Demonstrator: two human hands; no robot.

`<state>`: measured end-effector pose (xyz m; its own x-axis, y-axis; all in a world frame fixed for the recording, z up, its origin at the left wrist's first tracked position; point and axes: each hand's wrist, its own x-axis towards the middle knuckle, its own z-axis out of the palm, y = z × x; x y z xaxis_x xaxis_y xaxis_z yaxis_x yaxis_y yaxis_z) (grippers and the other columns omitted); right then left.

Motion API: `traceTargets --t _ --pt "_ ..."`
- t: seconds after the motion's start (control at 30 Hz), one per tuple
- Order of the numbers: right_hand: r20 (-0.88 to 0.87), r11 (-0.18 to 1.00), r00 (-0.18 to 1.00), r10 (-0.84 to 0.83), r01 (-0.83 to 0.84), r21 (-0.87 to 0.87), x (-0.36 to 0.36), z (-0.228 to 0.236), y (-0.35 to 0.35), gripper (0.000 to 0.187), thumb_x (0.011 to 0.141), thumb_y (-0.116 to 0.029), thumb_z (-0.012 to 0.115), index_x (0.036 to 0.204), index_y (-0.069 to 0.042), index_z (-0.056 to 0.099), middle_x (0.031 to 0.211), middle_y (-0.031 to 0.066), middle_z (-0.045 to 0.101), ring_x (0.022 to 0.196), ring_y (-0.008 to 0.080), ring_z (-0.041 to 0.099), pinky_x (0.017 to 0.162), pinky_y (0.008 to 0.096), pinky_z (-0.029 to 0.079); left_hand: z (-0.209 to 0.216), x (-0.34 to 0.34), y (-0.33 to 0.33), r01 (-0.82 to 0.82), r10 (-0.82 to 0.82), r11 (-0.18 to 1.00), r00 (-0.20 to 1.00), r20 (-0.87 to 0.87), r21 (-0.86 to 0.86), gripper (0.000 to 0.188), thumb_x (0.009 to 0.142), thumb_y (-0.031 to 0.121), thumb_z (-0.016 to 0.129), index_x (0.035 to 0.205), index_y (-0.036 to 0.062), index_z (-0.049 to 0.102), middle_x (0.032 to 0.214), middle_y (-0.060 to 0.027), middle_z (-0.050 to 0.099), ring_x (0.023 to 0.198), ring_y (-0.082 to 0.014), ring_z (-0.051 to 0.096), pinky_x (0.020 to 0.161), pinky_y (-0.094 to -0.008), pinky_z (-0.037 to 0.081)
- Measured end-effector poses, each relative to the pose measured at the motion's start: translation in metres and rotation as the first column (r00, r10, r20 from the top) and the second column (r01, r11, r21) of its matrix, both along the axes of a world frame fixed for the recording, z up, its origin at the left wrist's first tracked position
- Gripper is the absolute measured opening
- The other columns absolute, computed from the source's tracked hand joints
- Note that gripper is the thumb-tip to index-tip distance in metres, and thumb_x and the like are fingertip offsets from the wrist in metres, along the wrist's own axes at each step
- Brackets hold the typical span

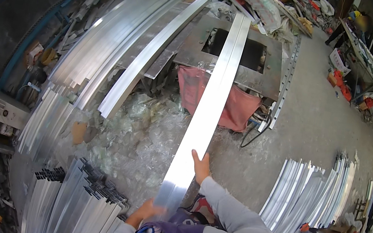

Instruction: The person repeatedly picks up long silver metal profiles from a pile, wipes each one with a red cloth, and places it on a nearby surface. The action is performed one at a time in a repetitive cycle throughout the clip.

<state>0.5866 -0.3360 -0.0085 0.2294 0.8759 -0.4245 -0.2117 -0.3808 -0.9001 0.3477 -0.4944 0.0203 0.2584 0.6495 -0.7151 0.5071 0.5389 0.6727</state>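
I have right hand [201,167] at right edge of long metal profile [208,113], thumb [195,155] over top, grey-sleeved arm [226,201] bent; left hand [146,210] at profile's near end, fingers [157,210] blurred. Both grips unclear.

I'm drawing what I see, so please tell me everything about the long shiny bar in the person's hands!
The long shiny bar is straight, flat-looking and silvery, like metal, with a thin line running lengthwise. It glares white midway and looks greyer near the person. It slopes away, its far part above a grey table with a dark opening, seemingly resting there. The right hand holds its right edge; the blurred left hand is at its near left edge.
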Motion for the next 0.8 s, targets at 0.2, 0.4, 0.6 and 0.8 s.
traceTargets --t 0.2,0.4,0.6,0.8 --pt "0.191 0.99 0.973 -0.128 0.115 0.076 0.053 -0.024 0.127 0.053 0.089 -0.038 0.067 0.113 0.007 0.051 0.107 0.0213 0.063 0.097 0.0276 0.062 0.084 0.0375 0.048 0.01 0.116 0.224 -0.027 -0.015 0.964 0.988 0.155 0.265 0.061 0.077 0.031 0.079 0.124 -0.0011 0.058 0.112 -0.013 0.067 0.103 -0.0206 0.062 0.09 -0.0327 0.048" --pt "0.307 0.987 0.942 -0.138 0.105 0.123 0.121 0.004 0.267 0.061 0.088 -0.044 0.066 0.111 0.011 0.055 0.107 0.0267 0.065 0.1 0.0346 0.064 0.084 0.0391 0.048 0.022 0.188 0.379 -0.06 -0.004 0.957 0.975 0.22 0.285 0.06 0.079 0.028 0.077 0.126 -0.002 0.056 0.115 -0.0119 0.065 0.103 -0.0208 0.06 0.089 -0.0327 0.047" --pt "0.274 0.983 0.951 -0.141 0.101 0.156 0.109 -0.004 0.28 0.061 0.087 -0.044 0.067 0.115 0.009 0.055 0.11 0.0262 0.065 0.102 0.0346 0.063 0.086 0.0398 0.048 0.016 0.177 0.386 -0.074 0.004 0.963 0.965 0.264 0.258 0.059 0.08 0.026 0.077 0.128 -0.0018 0.054 0.116 -0.0119 0.065 0.105 -0.0197 0.059 0.09 -0.0323 0.047" --pt "0.249 0.995 0.965 0.078 -0.09 0.039 0.068 -0.065 0.138 0.057 0.087 -0.036 0.07 0.118 0.008 0.049 0.108 0.021 0.063 0.095 0.0297 0.064 0.085 0.0385 0.049 0.023 0.118 0.257 0.002 -0.008 0.99 0.999 0.038 0.143 0.067 0.077 0.032 0.079 0.13 0.0012 0.054 0.118 -0.0126 0.065 0.107 -0.0209 0.06 0.093 -0.034 0.047"
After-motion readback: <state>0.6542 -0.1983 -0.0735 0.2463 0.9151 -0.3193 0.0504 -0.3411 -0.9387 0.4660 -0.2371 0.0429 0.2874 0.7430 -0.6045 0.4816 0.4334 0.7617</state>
